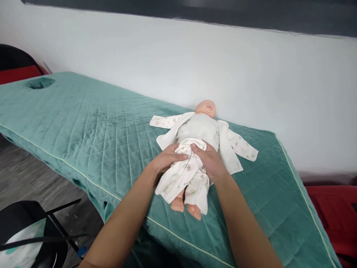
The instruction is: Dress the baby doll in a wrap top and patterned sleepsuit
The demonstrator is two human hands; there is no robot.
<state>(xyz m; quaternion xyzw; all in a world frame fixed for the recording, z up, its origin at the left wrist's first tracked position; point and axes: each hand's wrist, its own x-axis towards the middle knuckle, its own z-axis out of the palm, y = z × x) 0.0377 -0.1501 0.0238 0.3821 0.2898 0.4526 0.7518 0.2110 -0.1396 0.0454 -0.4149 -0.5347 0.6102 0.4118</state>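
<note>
Near the front edge of the bed (pixel 111 115), trousers (pixel 181 176) on a doll (pixel 198 127) were clasped, bunched, between left grip (pixel 166 158) and right grip (pixel 211 163).

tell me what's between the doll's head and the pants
The head camera view shows the doll's whitish body between the doll's head and the pants, with the open jacket spread out on both sides.

A white wall (pixel 117 52) stood behind a massage table (pixel 64 111), which had a green quilted cover (pixel 117 126) and a face hole (pixel 40 83). Above, a dark panel (pixel 195 10) ran along the wall. On the grey floor (pixel 36 163) stood a black chair (pixel 21 216).
</note>
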